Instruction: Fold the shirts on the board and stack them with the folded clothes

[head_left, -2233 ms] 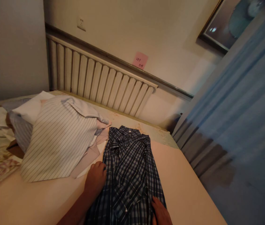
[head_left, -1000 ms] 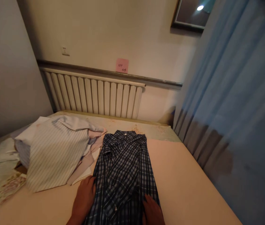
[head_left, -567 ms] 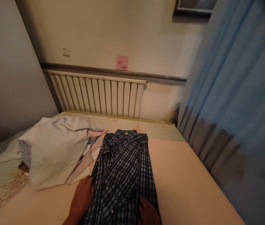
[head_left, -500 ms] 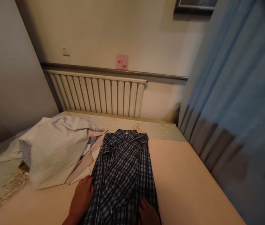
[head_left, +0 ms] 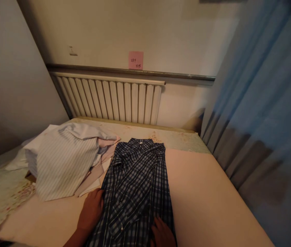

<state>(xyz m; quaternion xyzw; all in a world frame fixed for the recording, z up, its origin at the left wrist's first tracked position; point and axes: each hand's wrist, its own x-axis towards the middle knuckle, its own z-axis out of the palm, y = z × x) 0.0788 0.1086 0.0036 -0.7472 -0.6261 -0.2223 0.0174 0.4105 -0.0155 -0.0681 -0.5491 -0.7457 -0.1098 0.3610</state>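
Note:
A dark blue and white plaid shirt [head_left: 135, 185] lies on the bed, its collar pointing to the wall. One sleeve is folded slantwise across the body, and its cuff with a small shiny button rests near the lower middle. My left hand [head_left: 91, 208] rests along the shirt's left edge, fingers stretched forward and touching the fabric; their tips are partly hard to see. On the lower right part of the shirt lies my right hand [head_left: 163, 233], fingers slightly apart and flat on the cloth. The shirt's bottom end runs out of view.
Left of the shirt is a loose heap with a pale striped shirt [head_left: 65, 161] on top. A pink sheet [head_left: 199, 192] lies under the plaid shirt. Beyond the bed are a white radiator [head_left: 119, 99] and a pink note [head_left: 135, 60]. A blue curtain [head_left: 258, 130] hangs right.
The view has tilted down and shifted slightly left, bringing a pale object at the left edge into sight. Both hands stay at nearly the same places on the shirt.

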